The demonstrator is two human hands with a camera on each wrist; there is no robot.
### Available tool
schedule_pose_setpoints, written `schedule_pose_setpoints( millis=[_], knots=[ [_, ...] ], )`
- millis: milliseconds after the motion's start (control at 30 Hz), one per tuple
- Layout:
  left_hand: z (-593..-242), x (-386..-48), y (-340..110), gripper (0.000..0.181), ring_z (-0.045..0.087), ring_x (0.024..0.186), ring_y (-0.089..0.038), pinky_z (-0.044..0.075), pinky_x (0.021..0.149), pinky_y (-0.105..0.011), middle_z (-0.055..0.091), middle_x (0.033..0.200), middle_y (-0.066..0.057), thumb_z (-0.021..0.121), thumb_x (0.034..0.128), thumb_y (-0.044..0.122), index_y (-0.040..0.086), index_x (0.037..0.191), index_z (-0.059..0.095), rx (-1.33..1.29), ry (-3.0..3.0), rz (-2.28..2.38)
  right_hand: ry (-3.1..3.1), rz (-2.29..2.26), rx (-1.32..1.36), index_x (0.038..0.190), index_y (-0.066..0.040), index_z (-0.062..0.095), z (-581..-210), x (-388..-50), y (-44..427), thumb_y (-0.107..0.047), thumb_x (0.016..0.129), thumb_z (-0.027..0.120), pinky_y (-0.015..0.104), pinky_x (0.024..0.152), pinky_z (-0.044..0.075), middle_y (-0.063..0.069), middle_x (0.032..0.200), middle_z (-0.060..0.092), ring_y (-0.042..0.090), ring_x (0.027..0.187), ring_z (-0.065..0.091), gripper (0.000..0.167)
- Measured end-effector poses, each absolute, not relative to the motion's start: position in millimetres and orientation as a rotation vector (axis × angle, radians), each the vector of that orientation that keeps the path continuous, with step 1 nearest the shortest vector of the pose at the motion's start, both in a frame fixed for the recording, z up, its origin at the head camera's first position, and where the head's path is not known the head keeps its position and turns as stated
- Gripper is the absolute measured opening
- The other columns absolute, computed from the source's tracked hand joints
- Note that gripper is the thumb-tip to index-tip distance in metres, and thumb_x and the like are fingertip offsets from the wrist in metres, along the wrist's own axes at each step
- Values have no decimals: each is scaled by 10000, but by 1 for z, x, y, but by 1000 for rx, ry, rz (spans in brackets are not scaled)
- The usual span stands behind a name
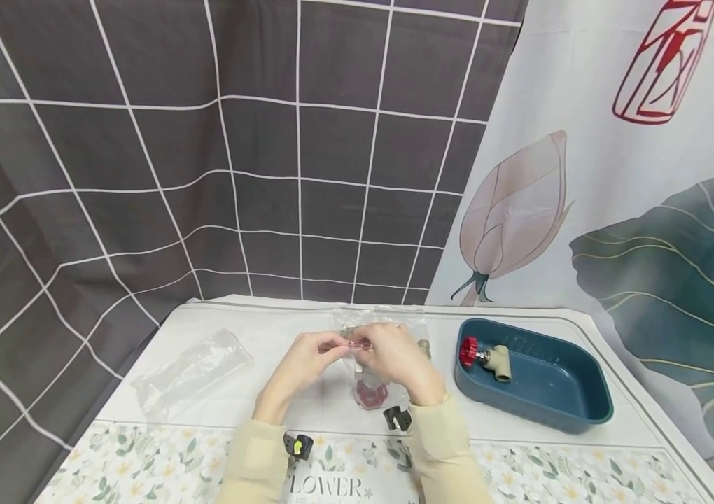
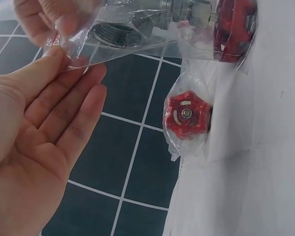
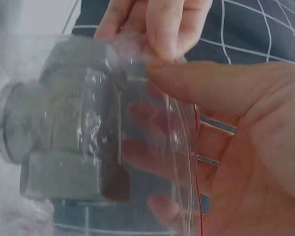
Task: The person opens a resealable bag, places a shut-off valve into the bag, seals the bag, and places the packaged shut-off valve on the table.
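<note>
My left hand (image 1: 302, 364) and right hand (image 1: 395, 357) meet over the middle of the table, both pinching the top edge of a clear zip bag (image 3: 152, 167). A red line runs along the bag's edge, and my right fingers lie behind the plastic. Inside it is a metal-bodied valve (image 3: 73, 123) with a red handwheel (image 2: 233, 32), hanging below the hands. Beyond it, another bagged valve shows its red handwheel (image 2: 188, 115) in the left wrist view; my hands mostly hide that one from the head view.
To the right, a blue tray (image 1: 540, 413) holds a beige valve (image 1: 497, 362) with a red handwheel. A flattened clear bag (image 1: 196, 371) lies on the left of the table. A floral cloth (image 1: 155, 462) covers the front; a dark gridded curtain (image 1: 332, 210) hangs behind.
</note>
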State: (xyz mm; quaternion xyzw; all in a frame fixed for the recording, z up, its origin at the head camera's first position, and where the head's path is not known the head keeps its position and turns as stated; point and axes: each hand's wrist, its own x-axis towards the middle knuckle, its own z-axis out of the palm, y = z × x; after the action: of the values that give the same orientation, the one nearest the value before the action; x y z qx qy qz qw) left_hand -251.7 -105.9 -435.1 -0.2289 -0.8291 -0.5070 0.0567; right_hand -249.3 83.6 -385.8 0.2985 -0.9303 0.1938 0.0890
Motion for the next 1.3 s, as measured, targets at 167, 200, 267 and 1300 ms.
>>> schedule_pose_setpoints(
  millis=[167, 200, 267, 1300],
  knots=[
    [-436, -253, -106, 120, 690, 929, -194, 542, 883, -383, 732, 971, -23, 686, 922, 181, 87, 974, 739, -711, -2493, -1533, -2778, 598, 914, 943, -200, 740, -386, -252, 87, -186, 874, 741, 436, 767, 455, -75, 837, 703, 131, 773, 637, 70],
    [-436, -254, -106, 120, 690, 928, -194, 543, 883, -383, 732, 971, -24, 688, 920, 180, 86, 975, 740, -715, -2491, -1536, -2775, 603, 925, 925, -204, 738, -386, -252, 87, -176, 872, 742, 433, 760, 456, -84, 817, 694, 121, 752, 627, 60],
    [-436, -254, -106, 120, 690, 925, -190, 543, 882, -384, 733, 970, -18, 692, 917, 183, 91, 976, 741, -712, -2494, -1533, -2774, 617, 934, 900, -209, 734, -386, -252, 87, -165, 869, 744, 421, 755, 453, -98, 798, 685, 104, 728, 612, 55],
    [-434, -253, -106, 116, 686, 927, -157, 540, 882, -341, 731, 981, 1, 699, 913, 177, 102, 987, 748, -716, -2503, -1537, -2747, 670, 925, 729, -189, 637, -384, -254, 98, -103, 810, 775, 293, 586, 447, -114, 680, 581, 73, 612, 502, 182]
  ],
)
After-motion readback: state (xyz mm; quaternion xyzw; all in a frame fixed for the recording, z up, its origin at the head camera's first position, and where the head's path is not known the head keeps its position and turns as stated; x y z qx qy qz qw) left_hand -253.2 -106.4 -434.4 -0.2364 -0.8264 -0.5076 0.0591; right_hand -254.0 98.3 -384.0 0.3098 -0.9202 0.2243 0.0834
